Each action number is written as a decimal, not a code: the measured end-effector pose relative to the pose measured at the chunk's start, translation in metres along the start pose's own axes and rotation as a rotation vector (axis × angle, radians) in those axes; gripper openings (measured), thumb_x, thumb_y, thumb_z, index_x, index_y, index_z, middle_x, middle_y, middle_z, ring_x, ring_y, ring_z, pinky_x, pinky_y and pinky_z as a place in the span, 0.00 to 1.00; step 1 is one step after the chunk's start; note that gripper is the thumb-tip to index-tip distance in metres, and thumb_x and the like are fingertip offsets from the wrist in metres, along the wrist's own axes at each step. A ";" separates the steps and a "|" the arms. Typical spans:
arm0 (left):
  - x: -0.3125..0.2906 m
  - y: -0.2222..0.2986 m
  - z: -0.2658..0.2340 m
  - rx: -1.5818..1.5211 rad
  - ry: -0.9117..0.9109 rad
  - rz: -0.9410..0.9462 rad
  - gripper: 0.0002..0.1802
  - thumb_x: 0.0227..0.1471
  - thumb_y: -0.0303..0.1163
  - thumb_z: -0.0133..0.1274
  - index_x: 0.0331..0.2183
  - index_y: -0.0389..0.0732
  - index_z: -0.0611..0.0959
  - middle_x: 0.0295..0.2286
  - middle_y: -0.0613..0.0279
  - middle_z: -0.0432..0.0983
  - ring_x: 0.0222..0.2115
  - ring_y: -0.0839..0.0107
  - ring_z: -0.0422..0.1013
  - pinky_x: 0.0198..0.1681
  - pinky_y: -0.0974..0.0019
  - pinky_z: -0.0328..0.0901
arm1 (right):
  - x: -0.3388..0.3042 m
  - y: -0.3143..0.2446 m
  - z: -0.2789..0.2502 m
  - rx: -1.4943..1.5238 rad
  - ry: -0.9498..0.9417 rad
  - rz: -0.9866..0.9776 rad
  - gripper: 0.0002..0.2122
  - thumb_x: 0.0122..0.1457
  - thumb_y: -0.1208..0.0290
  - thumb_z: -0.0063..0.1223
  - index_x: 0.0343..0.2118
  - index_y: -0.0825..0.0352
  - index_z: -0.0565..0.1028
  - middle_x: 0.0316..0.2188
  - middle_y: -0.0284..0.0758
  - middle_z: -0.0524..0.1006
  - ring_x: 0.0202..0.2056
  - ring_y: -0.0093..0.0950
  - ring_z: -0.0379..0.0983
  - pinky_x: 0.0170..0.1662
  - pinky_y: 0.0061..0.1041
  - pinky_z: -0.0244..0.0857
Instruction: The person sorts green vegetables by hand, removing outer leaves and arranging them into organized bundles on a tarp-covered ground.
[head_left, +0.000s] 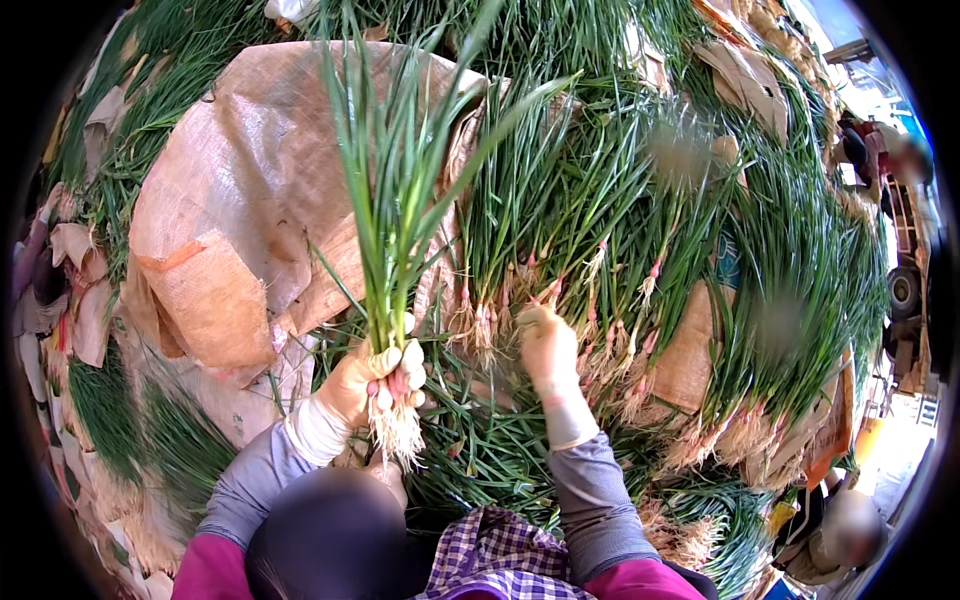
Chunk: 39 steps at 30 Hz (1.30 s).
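My left hand (372, 383), in a pale glove, is closed round a bunch of spring onions (390, 230). The bunch stands upright, its long green leaves pointing away from me and its pinkish-white bulbs and stringy roots showing below my fingers. To the right, my right hand (550, 350), gloved too, reaches to the near edge of a wide heap of spring onions (590, 190). Its fingers are pinched together at the bulb end of a stalk there. The fingertips partly hide that bulb.
A tan woven sack (240, 130) lies spread out on the left. Loose green leaves (480, 450) are strewn between my arms. More bundles (750, 390) lie at the right over sacking. Other people (850, 530) are at the right edge, near a vehicle wheel (903, 292).
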<state>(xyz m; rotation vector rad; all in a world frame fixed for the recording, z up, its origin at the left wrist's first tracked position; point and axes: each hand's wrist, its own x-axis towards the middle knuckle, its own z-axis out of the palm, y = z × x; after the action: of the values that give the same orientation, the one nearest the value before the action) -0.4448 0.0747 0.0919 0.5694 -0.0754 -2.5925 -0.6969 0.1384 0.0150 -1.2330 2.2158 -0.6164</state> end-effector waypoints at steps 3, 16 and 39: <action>0.018 -0.006 -0.008 -0.048 0.154 -0.036 0.24 0.53 0.30 0.51 0.52 0.39 0.66 0.27 0.66 0.69 0.28 0.74 0.69 0.32 0.69 0.70 | 0.022 0.004 -0.005 -0.014 0.011 0.095 0.09 0.51 0.77 0.45 0.31 0.66 0.78 0.28 0.43 0.78 0.30 0.37 0.77 0.38 0.30 0.70; -0.002 0.004 0.009 -0.081 -0.010 -0.043 0.11 0.47 0.21 0.54 0.31 0.44 0.70 0.25 0.70 0.63 0.21 0.80 0.64 0.24 0.74 0.60 | 0.064 -0.029 -0.044 0.928 0.026 0.263 0.11 0.59 0.77 0.46 0.44 0.73 0.70 0.29 0.37 0.76 0.18 0.16 0.66 0.19 0.12 0.60; 0.066 -0.024 0.018 0.862 0.364 0.016 0.05 0.49 0.27 0.55 0.24 0.40 0.75 0.15 0.67 0.71 0.13 0.80 0.66 0.15 0.78 0.60 | 0.008 -0.044 -0.016 1.158 -0.424 0.437 0.09 0.55 0.75 0.52 0.39 0.68 0.75 0.31 0.31 0.76 0.31 0.21 0.71 0.35 0.20 0.65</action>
<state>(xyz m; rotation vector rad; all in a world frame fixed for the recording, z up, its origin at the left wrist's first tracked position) -0.5157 0.0644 0.0795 1.3044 -1.0904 -2.2988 -0.6830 0.1125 0.0519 -0.2233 1.2844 -1.0828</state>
